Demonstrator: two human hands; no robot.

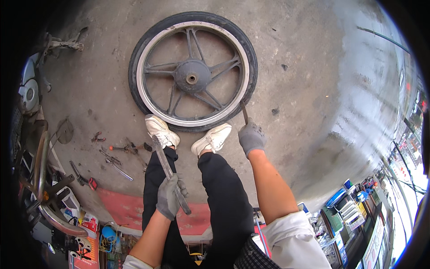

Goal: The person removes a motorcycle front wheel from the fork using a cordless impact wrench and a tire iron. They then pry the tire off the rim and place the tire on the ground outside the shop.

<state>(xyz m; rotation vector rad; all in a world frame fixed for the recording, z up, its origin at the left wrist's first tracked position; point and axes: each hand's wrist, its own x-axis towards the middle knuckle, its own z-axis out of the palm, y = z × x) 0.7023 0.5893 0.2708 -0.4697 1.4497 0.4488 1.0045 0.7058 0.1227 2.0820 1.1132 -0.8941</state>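
A spoked motorcycle wheel [192,75] lies flat on the concrete floor, its black tyre [134,72] around a pale metal rim [246,72]. My right hand [252,136], in a grey work glove, grips a short metal tyre lever [244,112]. The lever's far end meets the tyre at the wheel's lower right. My left hand [169,197], gloved too, is closed around a long flat metal bar [164,159] held slanted above my leg. Its upper end appears in front of my left shoe [161,131]; both shoes are close against the tyre.
Left of my feet lie red-handled pliers [98,137], a hammer [129,147] and several other hand tools [116,164]. Motorcycle parts [30,94] and bent metal tubing [42,164] line the left side. Wet floor [362,101] shines at the right, with goods on shelves [349,208] below.
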